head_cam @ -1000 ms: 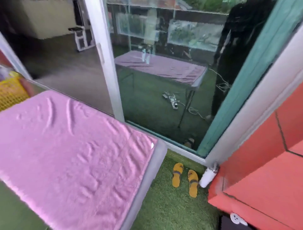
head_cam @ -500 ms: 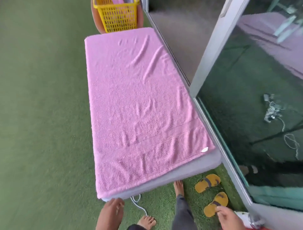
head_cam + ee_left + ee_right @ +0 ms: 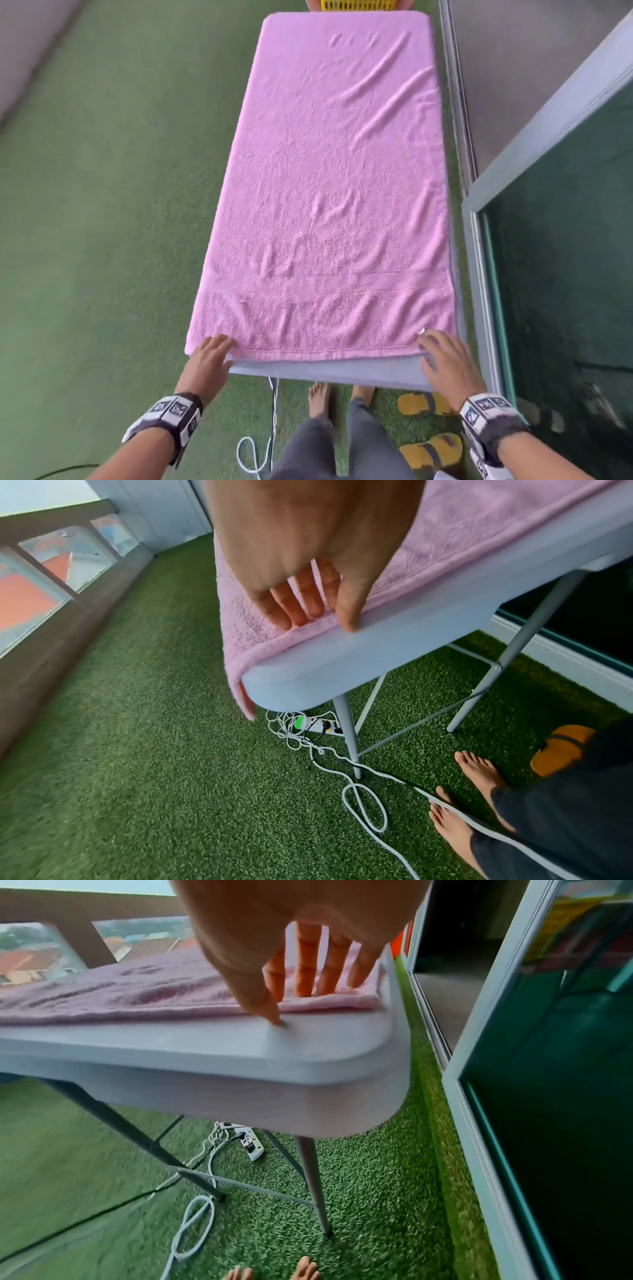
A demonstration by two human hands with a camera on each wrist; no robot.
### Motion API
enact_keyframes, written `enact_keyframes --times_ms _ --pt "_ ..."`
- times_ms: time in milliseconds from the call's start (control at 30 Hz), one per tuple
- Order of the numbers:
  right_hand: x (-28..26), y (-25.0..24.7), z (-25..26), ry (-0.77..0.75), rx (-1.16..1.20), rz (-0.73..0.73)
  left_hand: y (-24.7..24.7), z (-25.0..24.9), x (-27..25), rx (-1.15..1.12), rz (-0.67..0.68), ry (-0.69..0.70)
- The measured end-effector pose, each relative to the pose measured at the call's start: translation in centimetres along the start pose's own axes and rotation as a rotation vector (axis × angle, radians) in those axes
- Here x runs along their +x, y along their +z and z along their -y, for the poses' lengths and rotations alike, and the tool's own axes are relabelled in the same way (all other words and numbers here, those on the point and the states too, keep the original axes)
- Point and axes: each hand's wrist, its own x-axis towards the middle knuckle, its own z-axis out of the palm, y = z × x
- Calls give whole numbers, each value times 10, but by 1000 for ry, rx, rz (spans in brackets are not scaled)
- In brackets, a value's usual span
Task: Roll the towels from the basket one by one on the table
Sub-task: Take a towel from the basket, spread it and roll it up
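pink towel (image 3: 329, 192) spread flat along grey table (image 3: 329, 373), near hem under both sets of fingers. left hand (image 3: 207, 365) and right hand (image 3: 445, 363) fingers straight, slightly apart, on its corners. yellow basket (image 3: 358, 4) beyond far end.

one towel (image 3: 329, 192), one table (image 3: 325, 371), two sandals (image 3: 424, 404)

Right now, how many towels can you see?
1: the pink towel lies spread flat over the table, left hand and right hand at its near corners. The basket's contents are out of view.
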Motion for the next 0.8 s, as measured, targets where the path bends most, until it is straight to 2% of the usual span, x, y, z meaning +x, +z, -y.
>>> enact_keyframes --times_ms 67,167,367,533,600,733,800 --pt "2 0 -1 -39 0 -35 0 6 2 9 -23 59" --pt "3 2 0 -9 6 -70 -3 7 8 19 -42 138" --pt "-18 -3 -12 197 33 -36 12 -14 11 -13 -88 226" --pt "-35 -6 -23 320 133 -52 14 -28 11 23 -45 323" --pt "-39 -4 -21 322 148 -66 10 -21 10 37 -57 290" --pt "-48 1 -17 310 231 -148 -1 5 4 17 -220 42" --pt "-49 5 -20 308 262 -187 -7 13 1 -26 -292 -6"
